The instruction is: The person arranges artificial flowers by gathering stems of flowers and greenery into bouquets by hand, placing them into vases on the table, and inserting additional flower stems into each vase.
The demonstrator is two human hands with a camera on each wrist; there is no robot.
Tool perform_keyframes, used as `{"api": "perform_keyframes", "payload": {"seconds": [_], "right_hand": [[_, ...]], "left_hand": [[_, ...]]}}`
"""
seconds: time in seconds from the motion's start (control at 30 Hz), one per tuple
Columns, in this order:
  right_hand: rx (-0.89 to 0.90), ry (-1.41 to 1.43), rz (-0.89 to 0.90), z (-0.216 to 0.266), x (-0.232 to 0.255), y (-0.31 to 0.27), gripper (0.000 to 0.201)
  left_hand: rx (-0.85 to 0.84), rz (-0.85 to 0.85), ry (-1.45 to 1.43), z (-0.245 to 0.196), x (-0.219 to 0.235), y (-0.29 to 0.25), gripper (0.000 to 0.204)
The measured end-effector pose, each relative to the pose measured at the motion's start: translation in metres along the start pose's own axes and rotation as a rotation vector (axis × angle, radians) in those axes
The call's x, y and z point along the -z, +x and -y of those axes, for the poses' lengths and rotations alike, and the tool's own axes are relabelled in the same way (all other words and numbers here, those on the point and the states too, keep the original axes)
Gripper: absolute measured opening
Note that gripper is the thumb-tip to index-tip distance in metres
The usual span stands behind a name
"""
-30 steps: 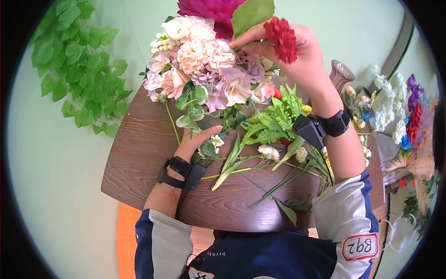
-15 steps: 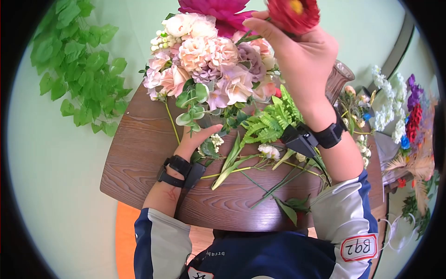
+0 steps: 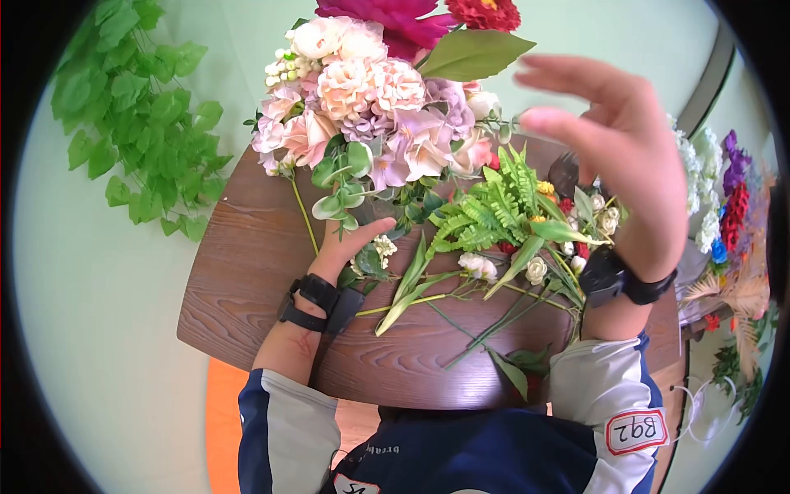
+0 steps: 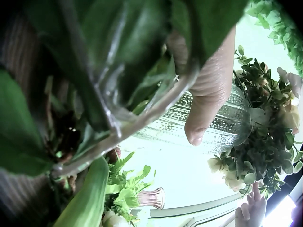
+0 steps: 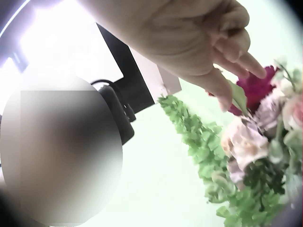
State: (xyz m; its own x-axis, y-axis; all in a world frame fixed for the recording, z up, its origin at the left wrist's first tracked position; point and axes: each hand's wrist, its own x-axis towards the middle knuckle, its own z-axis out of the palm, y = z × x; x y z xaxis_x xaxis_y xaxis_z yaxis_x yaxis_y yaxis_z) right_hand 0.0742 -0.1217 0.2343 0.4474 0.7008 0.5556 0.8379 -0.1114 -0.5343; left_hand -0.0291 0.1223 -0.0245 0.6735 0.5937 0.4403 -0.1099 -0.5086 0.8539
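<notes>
My left hand holds a clear textured glass vase, its thumb across the glass in the left wrist view; most of the vase is hidden under the blooms in the head view. Above it spreads a bouquet of pale pink and lilac flowers with a large magenta flower at the far side. A red flower with a broad green leaf stands among them. My right hand is in the air right of the bouquet, fingers and thumb spread apart, nothing between them.
Fern leaves, small white flowers and cut green stems lie on the brown wooden table. A pinkish ribbed vase stands beyond. Ivy hangs at the left; more flowers stand at the far right.
My right hand has let go of the red flower, which now stands in the bouquet, and has drawn back to the right. My left hand stays in place.
</notes>
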Motion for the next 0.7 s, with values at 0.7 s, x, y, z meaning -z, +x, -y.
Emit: {"api": "perform_keyframes", "payload": {"seconds": [0.7], "right_hand": [[0.219,0.322,-0.172,-0.018,-0.066,0.034,0.014]], "left_hand": [[0.045,0.069,-0.116,-0.008,-0.001,0.0,0.065]]}}
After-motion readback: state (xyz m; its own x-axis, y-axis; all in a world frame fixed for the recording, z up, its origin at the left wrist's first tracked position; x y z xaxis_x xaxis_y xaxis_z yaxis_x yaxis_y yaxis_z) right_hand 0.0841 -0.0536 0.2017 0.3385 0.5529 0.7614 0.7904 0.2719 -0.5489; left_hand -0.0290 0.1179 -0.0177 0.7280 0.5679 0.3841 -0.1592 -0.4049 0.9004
